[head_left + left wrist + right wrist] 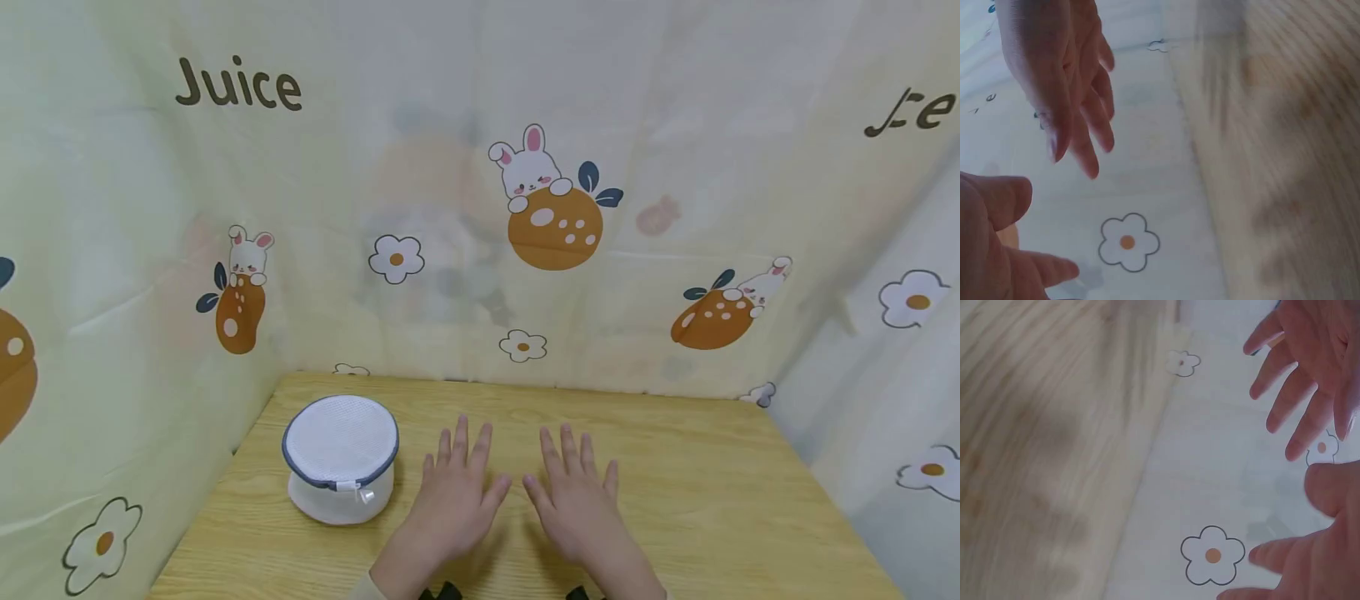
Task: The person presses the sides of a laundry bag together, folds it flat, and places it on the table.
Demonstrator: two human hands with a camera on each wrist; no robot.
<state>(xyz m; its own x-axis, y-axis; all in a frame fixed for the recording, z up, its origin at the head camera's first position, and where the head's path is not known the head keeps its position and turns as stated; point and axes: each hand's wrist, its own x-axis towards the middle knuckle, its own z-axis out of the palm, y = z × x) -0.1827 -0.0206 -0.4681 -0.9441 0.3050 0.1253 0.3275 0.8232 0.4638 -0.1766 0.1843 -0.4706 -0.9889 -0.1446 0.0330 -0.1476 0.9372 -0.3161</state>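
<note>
Both bare hands are held above the wooden table, palms facing down and fingers spread. My left hand point(456, 500) is nearer to a round white mesh pouch point(342, 442) with dark blue trim and a zipper, standing to its left; the two are apart. My right hand point(577, 504) is beside the left one, their thumbs pointing at each other across a small gap. In the left wrist view, the left hand point(1004, 240) is at lower left and the right hand above. The right wrist view has the right hand point(1316, 540) at lower right. Neither hand holds anything.
A light wooden table point(697, 500) lies beneath the hands. Behind it and at both sides hangs a pale curtain point(420, 100) printed with rabbits, oranges, flowers and the word "Juice". Dark objects point(442, 592) show at the bottom edge by the wrists.
</note>
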